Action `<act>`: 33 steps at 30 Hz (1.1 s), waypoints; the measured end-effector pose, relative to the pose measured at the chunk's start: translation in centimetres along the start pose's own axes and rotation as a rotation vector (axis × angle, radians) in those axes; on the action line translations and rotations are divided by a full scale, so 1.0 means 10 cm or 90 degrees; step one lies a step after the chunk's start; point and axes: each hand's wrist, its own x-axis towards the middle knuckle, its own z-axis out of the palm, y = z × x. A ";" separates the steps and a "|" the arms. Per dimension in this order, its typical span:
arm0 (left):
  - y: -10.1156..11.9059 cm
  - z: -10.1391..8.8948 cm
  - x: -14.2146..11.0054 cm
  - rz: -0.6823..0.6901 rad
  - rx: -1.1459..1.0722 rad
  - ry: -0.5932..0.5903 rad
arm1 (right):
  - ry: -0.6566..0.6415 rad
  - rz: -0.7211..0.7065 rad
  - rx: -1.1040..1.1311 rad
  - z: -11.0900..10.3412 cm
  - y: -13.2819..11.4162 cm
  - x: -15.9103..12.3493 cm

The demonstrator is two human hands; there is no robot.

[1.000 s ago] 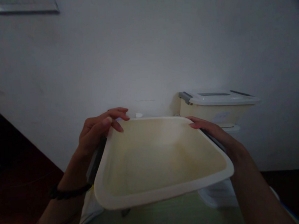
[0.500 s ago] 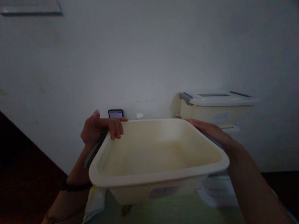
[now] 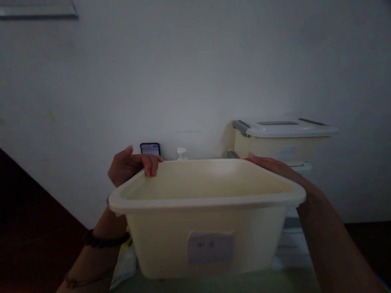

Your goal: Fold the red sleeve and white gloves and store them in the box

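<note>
A cream plastic storage box (image 3: pixel 160 238) without a lid is held up before me, its near wall facing me. On that wall is a pale paper label (image 3: pixel 210 247) with small writing I cannot read. My left hand (image 3: pixel 131 164) grips the far left part of the rim, fingers curled over into the box. Along the far right rim lies my right hand (image 3: pixel 270 165), closed on the edge, with some of its fingers hidden. The visible upper inside walls are bare, and the box's floor is hidden from this angle.
Stacked at the right, a similar box with a white lid (image 3: pixel 288 128) has grey latches. A phone (image 3: pixel 150 149) and a white pump-top bottle (image 3: pixel 181 153) stand by the wall. Below are a green tabletop (image 3: pixel 221 288) and a white item (image 3: pixel 124 264) at the left.
The box has tipped so its near rim is higher and its front wall and label face me more. Its floor has gone out of sight. Both hands keep their hold.
</note>
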 end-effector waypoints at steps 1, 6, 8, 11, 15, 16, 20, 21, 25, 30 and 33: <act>-0.01 0.02 0.00 -0.005 0.009 0.000 | -0.012 0.038 0.057 -0.01 0.01 0.00; -0.04 0.12 0.02 0.010 0.026 -0.010 | -0.018 0.010 0.179 -0.08 0.04 -0.03; -0.04 0.13 0.01 0.028 0.017 -0.026 | -0.020 -0.010 0.142 -0.09 0.03 -0.05; -0.05 0.12 0.01 0.053 -0.009 -0.039 | 0.001 -0.012 0.124 -0.08 0.01 -0.08; -0.09 0.10 0.02 0.069 -0.024 -0.069 | 0.016 0.007 0.184 -0.06 0.01 -0.07; -0.11 0.10 0.02 0.074 -0.030 -0.067 | 0.017 0.009 0.203 -0.06 0.01 -0.06; -0.16 0.13 0.02 0.105 -0.079 -0.041 | 0.027 0.017 0.283 -0.07 0.05 -0.02; -0.17 0.15 0.02 0.113 -0.089 -0.036 | 0.033 0.019 0.300 -0.08 0.06 0.00; -0.19 0.25 0.01 0.120 -0.107 -0.034 | 0.056 0.031 0.335 -0.11 0.05 0.03; -0.12 0.35 -0.04 0.134 -0.084 -0.041 | 0.070 0.043 0.357 -0.15 0.05 0.01; -0.07 0.37 -0.06 0.156 -0.065 -0.059 | 0.070 0.032 0.367 -0.14 0.09 0.02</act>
